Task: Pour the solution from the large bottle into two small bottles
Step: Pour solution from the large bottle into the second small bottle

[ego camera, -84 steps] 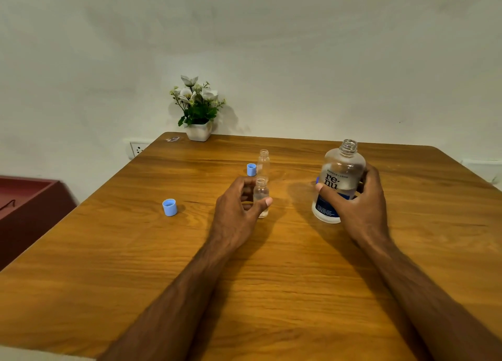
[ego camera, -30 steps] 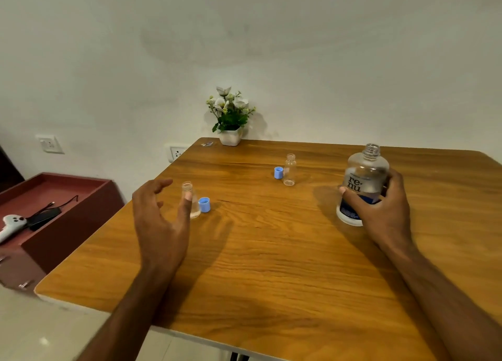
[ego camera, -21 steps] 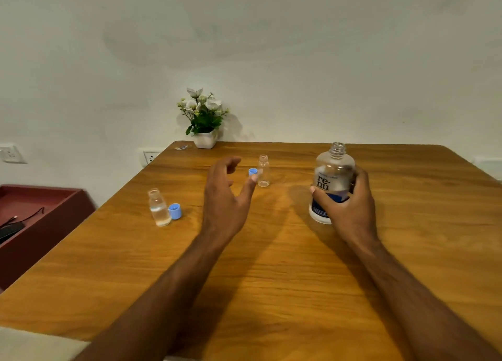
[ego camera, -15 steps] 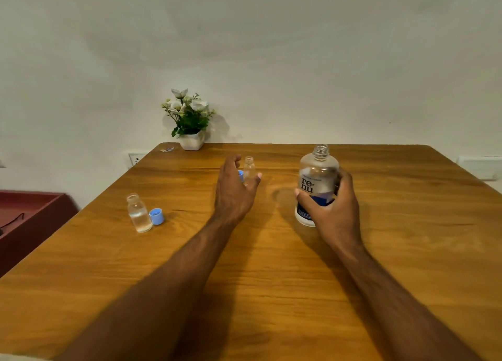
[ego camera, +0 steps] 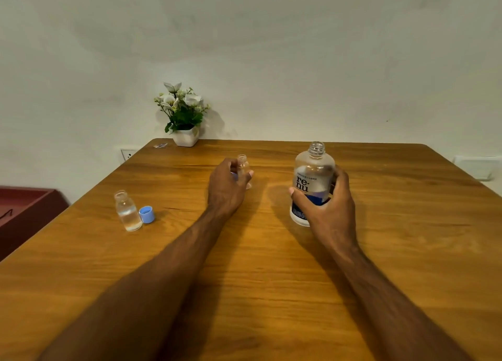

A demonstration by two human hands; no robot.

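The large clear bottle [ego camera: 312, 176] with a blue and white label stands uncapped on the wooden table [ego camera: 271, 265], right of centre. My right hand [ego camera: 327, 206] grips its lower body. My left hand [ego camera: 226, 188] curls round a small clear bottle [ego camera: 242, 163] standing uncapped near the table's middle. A blue cap [ego camera: 233, 175] peeks out behind that hand. A second small bottle [ego camera: 127, 211], holding clear liquid, stands uncapped at the left with another blue cap [ego camera: 147, 214] lying beside it.
A white pot of flowers [ego camera: 183, 116] sits at the table's far left corner, a small scrap [ego camera: 160, 145] next to it. A dark red cabinet [ego camera: 24, 208] stands left of the table. Wall sockets [ego camera: 127, 154] show behind the far edge.
My left hand set the filled small bottle down at the left beside a cap, then moved right and closed round the other small bottle. My right hand kept hold of the large bottle.
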